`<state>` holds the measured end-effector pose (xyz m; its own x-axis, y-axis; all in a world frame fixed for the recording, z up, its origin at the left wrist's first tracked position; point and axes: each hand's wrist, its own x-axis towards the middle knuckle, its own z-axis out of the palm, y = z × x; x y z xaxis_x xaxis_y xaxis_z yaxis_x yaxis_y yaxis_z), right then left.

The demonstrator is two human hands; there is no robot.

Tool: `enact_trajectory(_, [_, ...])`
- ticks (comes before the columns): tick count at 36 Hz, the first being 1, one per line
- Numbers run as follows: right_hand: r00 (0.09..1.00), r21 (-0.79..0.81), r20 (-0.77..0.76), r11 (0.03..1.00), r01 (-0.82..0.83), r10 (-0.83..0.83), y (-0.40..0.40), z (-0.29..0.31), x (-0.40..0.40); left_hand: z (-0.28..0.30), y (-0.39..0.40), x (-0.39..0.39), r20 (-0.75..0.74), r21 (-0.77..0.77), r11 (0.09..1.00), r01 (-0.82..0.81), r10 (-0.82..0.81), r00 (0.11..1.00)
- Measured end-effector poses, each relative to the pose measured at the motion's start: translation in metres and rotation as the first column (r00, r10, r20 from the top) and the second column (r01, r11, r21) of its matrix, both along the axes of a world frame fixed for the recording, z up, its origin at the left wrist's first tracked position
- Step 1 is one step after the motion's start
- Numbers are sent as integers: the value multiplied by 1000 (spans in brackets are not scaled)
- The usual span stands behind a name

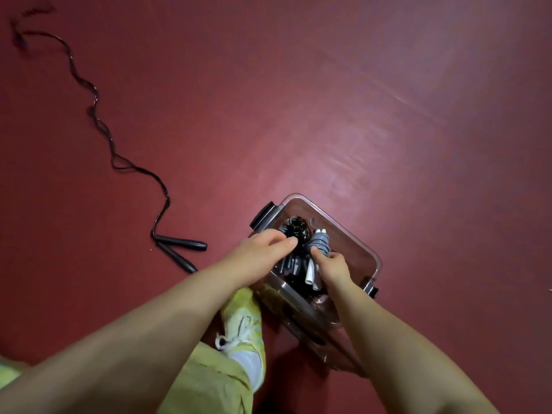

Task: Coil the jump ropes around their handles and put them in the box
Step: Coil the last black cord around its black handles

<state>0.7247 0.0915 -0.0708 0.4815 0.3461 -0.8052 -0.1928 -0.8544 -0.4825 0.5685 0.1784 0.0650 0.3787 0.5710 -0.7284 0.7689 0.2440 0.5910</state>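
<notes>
**Loose rope lies at ten o'clock, nearer the left hand**

The uncoiled black jump rope point(98, 115) lies on the red floor point(388, 115), its two handles point(182, 249) near the box's left side, the cord snaking away toward ten o'clock. The clear box point(355, 234) holds a coiled black rope point(297, 228) and a coiled grey rope point(319, 242). The left hand point(263, 249) curls closed on the black bundle; the right hand point(334, 265) grips the grey one. Judging by position, the left hand is nearer the handles.
</notes>
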Motion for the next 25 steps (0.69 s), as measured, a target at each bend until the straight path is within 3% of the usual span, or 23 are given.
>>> enact_trajectory(5, [999,-30,31,999,40,-39,18,2,-9,-6,28,-15,27,-4,1000,-17,18,999])
enact_trajectory(12, [982,-10,169,996,-89,89,24,21,-27,-7,58,-57,32,16,999,33,-33,999])
enact_trajectory(17, [977,259,146,947,-191,157,53,50,-72,-16,76,-97,43,53,996,-69,66,997])
enact_trajectory(20, [965,409,112,874,-262,237,79,59,-107,-24,82,-125,67,57,975,-213,210,976])
enact_trajectory(25, [887,491,17,769,-409,461,115,38,-166,-53,76,-184,49,69,900,-430,428,903])
